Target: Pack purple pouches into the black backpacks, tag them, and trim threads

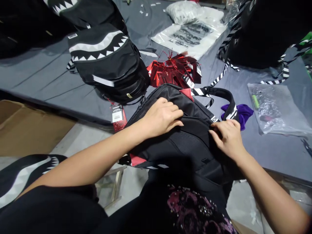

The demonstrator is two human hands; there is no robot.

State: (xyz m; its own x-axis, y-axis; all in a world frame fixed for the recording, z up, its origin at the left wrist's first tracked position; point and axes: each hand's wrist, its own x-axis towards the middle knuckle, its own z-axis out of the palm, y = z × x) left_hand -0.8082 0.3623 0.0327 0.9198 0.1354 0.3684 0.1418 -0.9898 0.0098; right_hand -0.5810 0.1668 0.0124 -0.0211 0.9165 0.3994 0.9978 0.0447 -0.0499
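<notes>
A black backpack (192, 138) with red corner patches and a black-and-white striped strap lies tilted across my lap and the table edge. My left hand (163, 115) is on its upper side, fingers curled together on the black fabric. At the other end, near a small white label and the carry handle (230, 100), my right hand (227, 135) pinches the fabric edge between thumb and fingers. Just beyond the backpack lies a bunch of shiny red tags (168, 70). A purple cloth (243, 113) is partly hidden behind the handle.
Another black backpack (107, 65) with a white tooth pattern stands at the left on the grey-covered table (146, 29). White plastic bags (190, 32) lie at the back. A clear bag (280, 109) and dark-handled tool (306, 148) are at right. Cardboard (31, 126) lies lower left.
</notes>
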